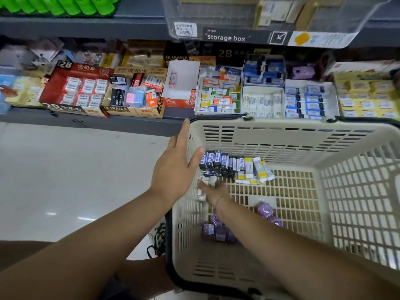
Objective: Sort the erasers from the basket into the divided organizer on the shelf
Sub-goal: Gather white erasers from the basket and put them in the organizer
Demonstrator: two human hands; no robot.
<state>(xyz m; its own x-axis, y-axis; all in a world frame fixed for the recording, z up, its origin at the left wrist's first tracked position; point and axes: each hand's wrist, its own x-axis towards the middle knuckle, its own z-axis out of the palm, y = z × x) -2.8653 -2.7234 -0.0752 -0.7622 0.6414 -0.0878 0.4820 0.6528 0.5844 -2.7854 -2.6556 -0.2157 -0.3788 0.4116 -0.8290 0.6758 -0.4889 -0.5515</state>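
A beige plastic basket [281,135] fills the right of the head view. Inside it lies a row of blue-and-black sleeved erasers [218,161], white-and-yellow erasers [257,167] beside them, and purple wrapped erasers [218,231] nearer me. My left hand [175,167] lies flat with straight fingers against the basket's left rim and wall. My right hand [213,188] is down inside the basket under the blue row, blurred, its fingers among small erasers; whether it grips one is unclear. The white divided organizer [263,90] with blue and white erasers sits on the shelf behind the basket.
Cardboard eraser boxes line the shelf: a red 2B box [73,87], a 4B ERASER box [134,94] and a nearly empty white box [180,83]. A clear storage box [270,16] sits on the shelf above. Pale floor [75,180] lies to the left.
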